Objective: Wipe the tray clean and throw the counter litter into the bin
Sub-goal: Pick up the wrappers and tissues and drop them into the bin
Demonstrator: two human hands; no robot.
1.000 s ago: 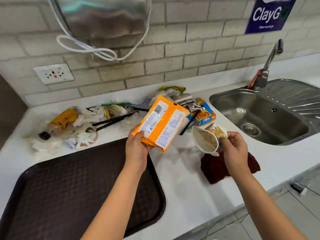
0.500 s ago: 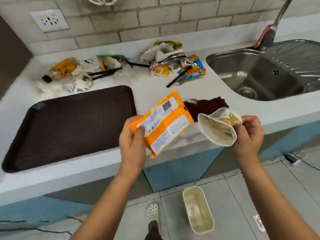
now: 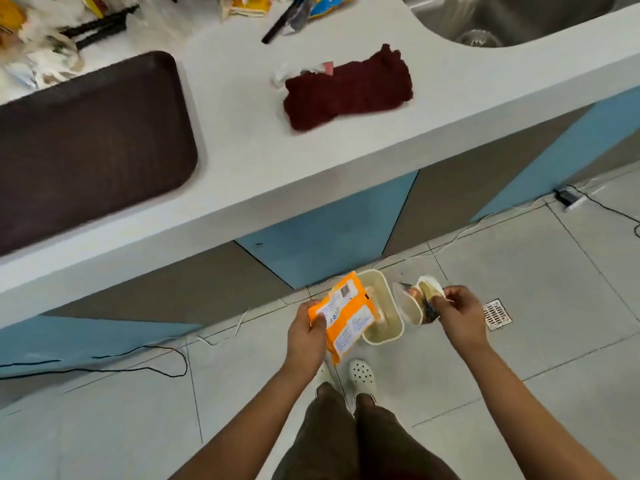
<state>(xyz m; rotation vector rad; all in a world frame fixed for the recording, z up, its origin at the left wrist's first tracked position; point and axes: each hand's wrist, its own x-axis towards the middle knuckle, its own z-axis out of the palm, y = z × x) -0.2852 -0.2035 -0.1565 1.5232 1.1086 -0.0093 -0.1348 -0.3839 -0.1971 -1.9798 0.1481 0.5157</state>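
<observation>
Now L hand (image 3: 306, 336) grips orange wrapper (image 3: 346, 317), R hand (image 3: 462, 315) pinches cup (image 3: 417, 303), prob. paper, above bin (image 3: 389, 308).

Bright, even light with soft shadows – motion blur smears the litter (image 3: 45, 39) at top left; edges bend.

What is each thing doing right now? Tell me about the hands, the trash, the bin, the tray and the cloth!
Left hand: grips the orange packet.
Orange packet: held over the bin, not dropped yet.
Right hand: pinches the paper cup.
Paper cup: crumpled, held beside the bin.
Bin: on the floor, open.
Tray: flat on the counter.
Red cloth: bunched up on the counter, untouched.
Litter: on the counter.
</observation>
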